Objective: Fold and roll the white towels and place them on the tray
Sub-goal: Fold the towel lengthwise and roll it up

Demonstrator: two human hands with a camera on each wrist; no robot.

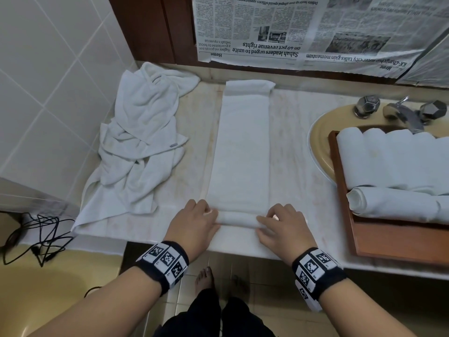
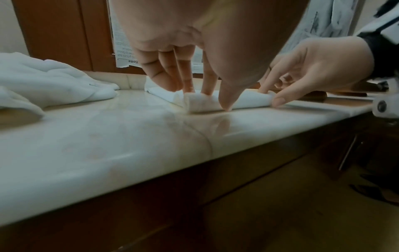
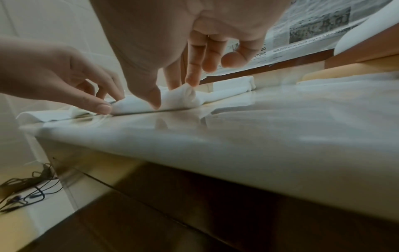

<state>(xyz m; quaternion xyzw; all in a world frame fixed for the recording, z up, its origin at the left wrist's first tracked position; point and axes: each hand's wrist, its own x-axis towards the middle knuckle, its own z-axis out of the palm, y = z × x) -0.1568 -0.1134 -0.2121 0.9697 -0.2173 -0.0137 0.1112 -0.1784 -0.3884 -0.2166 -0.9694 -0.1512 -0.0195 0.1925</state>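
Two hands at the near edge of the surface (image 1: 286, 147): left hand (image 1: 194, 223) and right hand (image 1: 281, 226), each grip pinching one end of the small roll begun on the folded towel (image 1: 243, 147), thumbs behind, fingertips on top. Strip runs toward 12 o'clock, far end folded over. Unfolded towels (image 1: 138, 142) heaped at 10 o'clock. Tray (image 1: 364, 244) at 3 o'clock over the sink (image 1: 320, 142), bearing rolled towels (image 1: 393, 161). Newspaper (image 1: 303, 27) at the back

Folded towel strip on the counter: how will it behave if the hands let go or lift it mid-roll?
The folded towel strip is soft cloth, so it would likely sag if lifted. Only its near end is rolled, under the left hand and right hand; released, that small roll would probably loosen.
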